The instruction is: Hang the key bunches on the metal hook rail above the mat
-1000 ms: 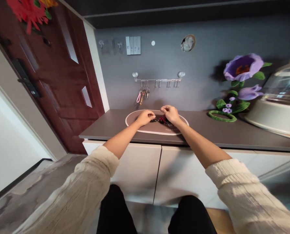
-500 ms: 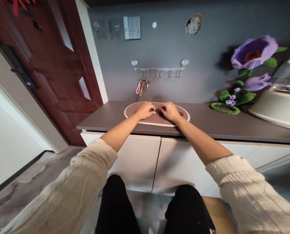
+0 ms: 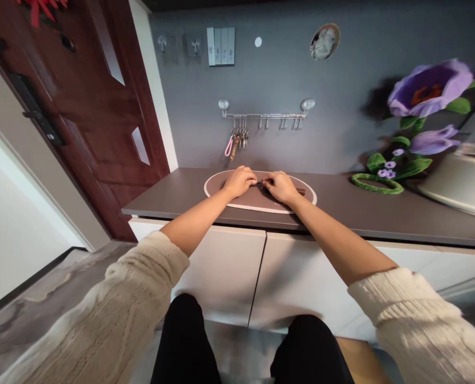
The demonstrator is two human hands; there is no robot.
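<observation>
A small dark strap [image 3: 260,184] sits pinched between my left hand [image 3: 239,182] and my right hand [image 3: 281,188], just above the oval brown mat [image 3: 257,204] with a cream rim. Its brown end [image 3: 300,191] reaches out past my right hand and lies over the mat. Both hands are closed around the strap's middle, fingertips almost meeting. My fingers hide most of it, so I cannot tell exactly what it is.
A grey countertop [image 3: 173,194] carries the mat. Above it, a metal hook rail [image 3: 264,115] holds keys and a pink loop. A green ring and a white appliance stand at right; a wooden door is at left.
The loose red-and-dark bundle seen earlier on the mat is now a narrow dark strap held between my hands. My hands have drawn closer together, and the view has shifted slightly.
</observation>
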